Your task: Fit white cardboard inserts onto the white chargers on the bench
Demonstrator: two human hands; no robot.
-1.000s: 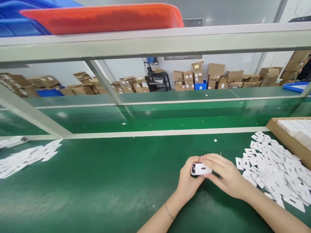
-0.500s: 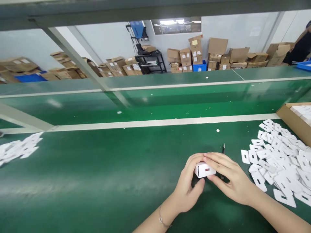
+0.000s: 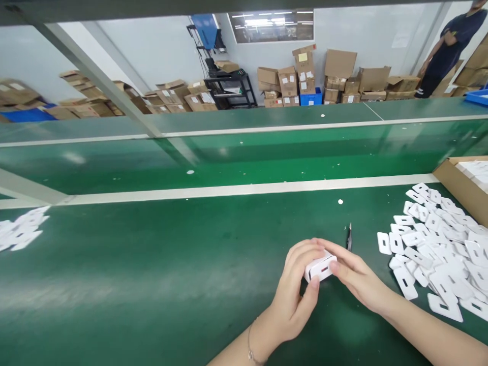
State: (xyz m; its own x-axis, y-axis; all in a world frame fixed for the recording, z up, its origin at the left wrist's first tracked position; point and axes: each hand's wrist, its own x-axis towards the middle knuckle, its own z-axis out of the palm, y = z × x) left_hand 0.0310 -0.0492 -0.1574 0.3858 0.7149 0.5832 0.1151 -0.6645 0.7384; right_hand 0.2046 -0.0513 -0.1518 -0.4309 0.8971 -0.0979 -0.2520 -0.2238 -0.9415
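Observation:
Between my two hands is a small white charger-like block (image 3: 319, 268) with a slot in its near face, held just over the green work surface (image 3: 160, 264). My left hand (image 3: 299, 282) wraps its left side, thumb at the lower front edge. On the other side, my right hand (image 3: 354, 272) grips it with the thumb on the right end of the face and the fingers over the back. The fingers hide the top and back of the block. Just beyond my right hand lies a pair of dark tweezers (image 3: 349, 238), tip pointing away.
A heap of white plates with rectangular holes (image 3: 438, 244) spreads at the right, by a cardboard box (image 3: 463, 190). More white pieces (image 3: 23, 229) lie far left. A pale rail (image 3: 244, 190) runs along the back. Beyond stand cartons (image 3: 290, 81) and a person (image 3: 448, 46).
The block has tilted, its right end rising. My left thumb has come up against its front, and my right thumb has moved onto the face. The camera view has shifted slightly.

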